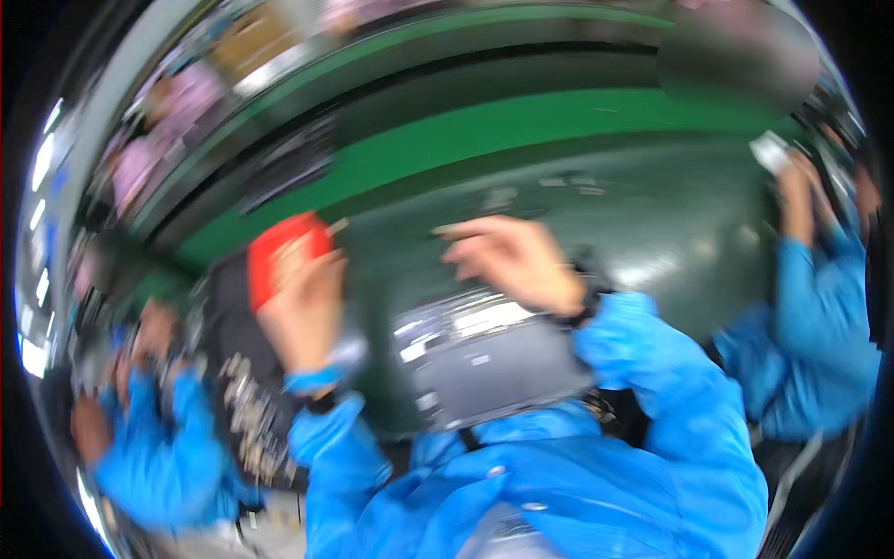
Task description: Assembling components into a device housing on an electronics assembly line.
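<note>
At the left, my left hand (pixel 305 312) is closed on a red packet (pixel 279 244) with pale markings, held up over the bench edge. Motion blur hides the packet's exact kind. My right hand (pixel 517 261) is over the green bench top (pixel 643 214); its index finger points left, the other fingers are partly bent, and I see nothing in it. Below that hand, close to my body, a flat dark grey panel (pixel 494 373) like a laptop base lies on the bench, with lighter, shiny parts along its far and left sides.
Beside my left forearm is a black surface with several small pale pieces (pixel 247 410). Small dark parts (pixel 498 197) lie farther up the bench. People in blue sleeves work at the left (pixel 168 438) and right (pixel 819 317); the right one holds something white (pixel 770 152). A dark tray (pixel 291 163) sits beyond.
</note>
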Motion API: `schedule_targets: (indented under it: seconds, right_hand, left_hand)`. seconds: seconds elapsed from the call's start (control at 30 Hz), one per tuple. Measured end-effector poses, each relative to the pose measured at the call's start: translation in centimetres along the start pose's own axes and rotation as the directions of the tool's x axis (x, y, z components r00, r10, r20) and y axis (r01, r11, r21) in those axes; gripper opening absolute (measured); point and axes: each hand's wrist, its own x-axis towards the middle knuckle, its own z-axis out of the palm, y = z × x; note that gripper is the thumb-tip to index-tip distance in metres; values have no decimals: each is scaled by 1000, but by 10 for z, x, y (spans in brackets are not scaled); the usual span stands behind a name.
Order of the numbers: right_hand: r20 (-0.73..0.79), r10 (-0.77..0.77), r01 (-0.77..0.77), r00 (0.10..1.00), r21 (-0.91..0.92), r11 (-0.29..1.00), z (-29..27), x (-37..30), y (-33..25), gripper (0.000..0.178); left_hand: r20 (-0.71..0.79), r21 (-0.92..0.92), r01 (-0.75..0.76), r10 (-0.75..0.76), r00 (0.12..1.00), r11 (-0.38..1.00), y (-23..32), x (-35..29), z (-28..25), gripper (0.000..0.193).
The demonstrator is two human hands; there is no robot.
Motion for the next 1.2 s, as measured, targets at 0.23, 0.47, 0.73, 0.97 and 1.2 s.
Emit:
schedule_targets:
  seconds: [0.23, 0.47, 0.73, 0.97, 1.2]
  right_hand:
    - [-4, -89, 89, 996, 165, 982, 14, 9, 22, 19]
    - [-35, -86, 86, 996, 5, 996, 7, 1, 9, 25]
    - [84, -303, 314, 949, -202, 928, 15, -2, 11, 20]
    - [242, -258, 328, 935, -318, 890, 11, 0, 23, 22]
    - [235, -348, 407, 907, -282, 869, 12, -3, 20, 25]
  left_hand:
    - [-125, 154, -244, 264, 956, 957, -91, 45, -6, 29]
    - [-116, -27, -511, 505, 855, 859, 25, -5, 27, 22]
    - [69, -284, -528, 567, 821, 800, 30, -22, 59, 27]
    - [93, -273, -575, 616, 782, 771, 30, -25, 61, 23]
    - [44, -268, -601, 633, 773, 753, 38, -25, 53, 19]
